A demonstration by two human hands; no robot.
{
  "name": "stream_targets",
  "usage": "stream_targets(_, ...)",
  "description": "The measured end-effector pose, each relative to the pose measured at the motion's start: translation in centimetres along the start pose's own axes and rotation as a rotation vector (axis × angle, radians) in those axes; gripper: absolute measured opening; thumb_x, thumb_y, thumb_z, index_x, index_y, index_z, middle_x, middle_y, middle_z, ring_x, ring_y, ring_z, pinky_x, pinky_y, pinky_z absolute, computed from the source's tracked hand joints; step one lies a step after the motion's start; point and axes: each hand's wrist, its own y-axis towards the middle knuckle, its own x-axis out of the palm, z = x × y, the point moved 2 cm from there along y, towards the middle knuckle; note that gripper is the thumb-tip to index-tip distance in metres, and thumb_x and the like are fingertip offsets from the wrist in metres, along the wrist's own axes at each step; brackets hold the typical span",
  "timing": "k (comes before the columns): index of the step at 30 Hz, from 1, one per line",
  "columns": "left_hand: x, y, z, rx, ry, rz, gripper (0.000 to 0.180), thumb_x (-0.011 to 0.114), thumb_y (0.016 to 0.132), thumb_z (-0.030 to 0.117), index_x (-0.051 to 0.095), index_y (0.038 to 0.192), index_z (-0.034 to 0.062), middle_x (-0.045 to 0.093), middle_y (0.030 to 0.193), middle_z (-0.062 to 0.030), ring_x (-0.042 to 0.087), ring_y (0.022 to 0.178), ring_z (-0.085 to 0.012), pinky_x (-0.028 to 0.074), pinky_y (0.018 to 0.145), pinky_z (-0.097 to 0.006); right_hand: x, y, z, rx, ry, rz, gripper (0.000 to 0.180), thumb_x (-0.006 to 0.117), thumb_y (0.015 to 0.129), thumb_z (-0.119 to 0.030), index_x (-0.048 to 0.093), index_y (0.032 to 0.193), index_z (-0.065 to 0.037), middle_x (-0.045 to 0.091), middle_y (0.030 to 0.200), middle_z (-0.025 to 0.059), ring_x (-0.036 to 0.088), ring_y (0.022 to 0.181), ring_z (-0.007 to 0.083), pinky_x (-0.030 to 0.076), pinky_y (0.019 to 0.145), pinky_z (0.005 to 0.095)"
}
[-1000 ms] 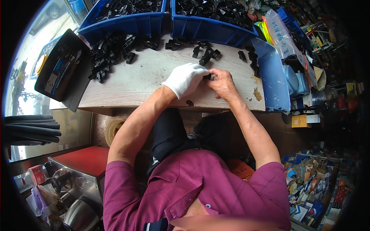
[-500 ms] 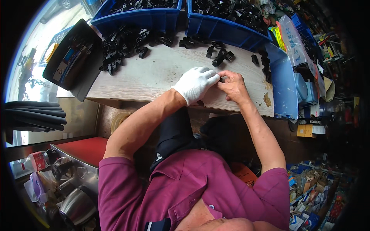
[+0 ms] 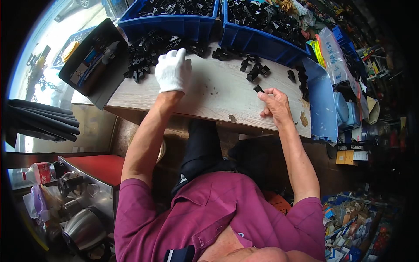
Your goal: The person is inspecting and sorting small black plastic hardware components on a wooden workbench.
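The left hand [image 3: 173,70], in a white glove, lies spread and palm-down at the far left of the wooden table [image 3: 218,98], its fingertips touching the heap of black plastic parts [image 3: 146,52] there; it grips nothing. The bare right hand [image 3: 274,102] rests near the table's right side, pinching one small black part [image 3: 258,88] between thumb and forefinger. A few loose black pieces [image 3: 255,70] lie just beyond it. Two blue bins [image 3: 262,43] full of black parts stand along the far edge

white glove [image 3: 173,70], black plastic parts [image 3: 144,54], blue bins [image 3: 174,25], pale wood-grain table [image 3: 218,94], magenta shirt [image 3: 218,214]
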Motion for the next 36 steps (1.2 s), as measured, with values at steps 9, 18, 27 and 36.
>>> stream_targets(9, 1.4, 1.7, -2.0, 0.064, 0.241, -0.406, 0.012, 0.071, 0.085, 0.014, 0.071, 0.096, 0.0117, 0.069, 0.099, -0.0107, 0.070, 0.092, -0.0333, 0.061, 0.068, -0.043, -7.2, 1.9, -0.1, 0.108, 0.168, 0.440, 0.033, 0.083, 0.087, -0.024, 0.060, 0.104, -0.007, 0.043, 0.055, -0.0038, 0.048, 0.041, 0.0115, 0.061, 0.050, 0.0402)
stream_targets(18, 1.6, 2.3, -0.9, 0.012, 0.029, -0.578, 0.019, 0.065, 0.090, 0.011, 0.073, 0.106, 0.0115, 0.070, 0.101, -0.0180, 0.070, 0.095, -0.0378, 0.060, 0.080, -0.045, -12.8, 4.4, -0.1, 0.104, 0.181, 0.746, 0.037, 0.085, 0.085, -0.031, 0.066, 0.108, -0.009, 0.046, 0.059, 0.0026, 0.051, 0.047, 0.0172, 0.063, 0.051, 0.0445)
stream_targets(27, 0.5, -1.5, 1.8, 0.054, -0.506, -0.199, 0.019, 0.065, 0.089, 0.011, 0.073, 0.106, 0.0104, 0.072, 0.099, -0.0122, 0.069, 0.091, -0.0346, 0.058, 0.081, -0.042, -3.0, 6.4, -2.3, 0.192, -0.043, 0.363, 0.040, 0.086, 0.083, -0.038, 0.060, 0.090, -0.008, 0.040, 0.057, -0.0018, 0.046, 0.038, 0.0136, 0.057, 0.046, 0.0365)
stream_targets(36, 0.2, -2.7, 2.5, 0.112, -0.294, -0.235, 0.009, 0.066, 0.088, 0.013, 0.072, 0.094, 0.0101, 0.072, 0.094, -0.0095, 0.066, 0.089, -0.0337, 0.056, 0.079, -0.042, -0.3, 9.3, -2.3, 0.249, -0.228, 0.412, 0.030, 0.078, 0.088, -0.024, 0.068, 0.105, -0.001, 0.057, 0.070, 0.0043, 0.045, 0.041, 0.0122, 0.051, 0.040, 0.0340)
